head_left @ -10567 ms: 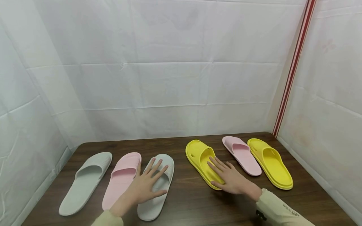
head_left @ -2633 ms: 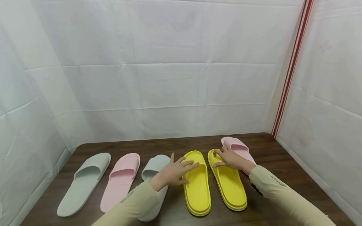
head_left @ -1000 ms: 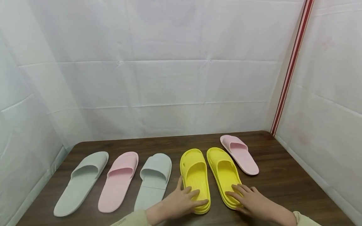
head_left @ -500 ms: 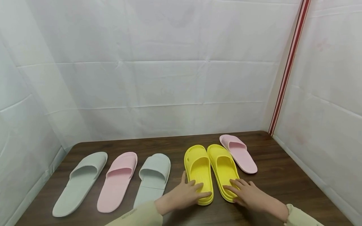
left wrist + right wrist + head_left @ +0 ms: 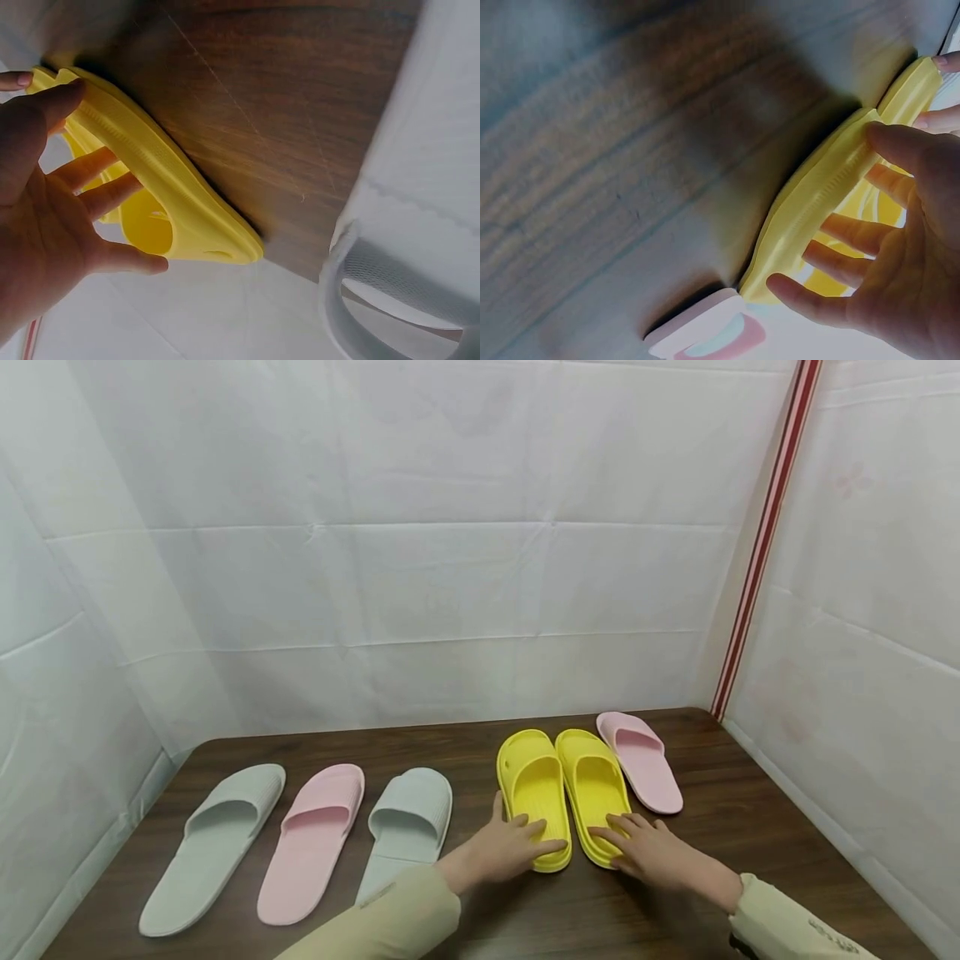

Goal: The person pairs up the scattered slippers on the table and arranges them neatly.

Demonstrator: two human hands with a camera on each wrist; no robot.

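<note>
Two yellow slippers lie side by side on the dark table, toes pointing away. My left hand [image 5: 495, 847] holds the heel of the left yellow slipper [image 5: 527, 753], thumb at the heel edge and fingers over the insole. The right yellow slipper [image 5: 585, 753] has its heel between the thumb and fingers of my right hand [image 5: 656, 853]. In the left wrist view, the little finger reaches along the yellow slipper's side [image 5: 187, 195]. A small pink slipper [image 5: 648, 768] lies close against the right yellow one; its edge [image 5: 705, 322] shows in the right wrist view.
On the left lie a grey slipper [image 5: 202, 868], a larger pink slipper [image 5: 307, 860] and another grey slipper [image 5: 412, 802], partly behind my left sleeve [image 5: 405, 914]. White sheeting [image 5: 435, 568] hangs behind the table [image 5: 360, 741].
Both yellow slippers, once apart at the right, now lie together left of the small pink one. In the last second, my hands slid them away from me; the small pink slipper shifted slightly right.
</note>
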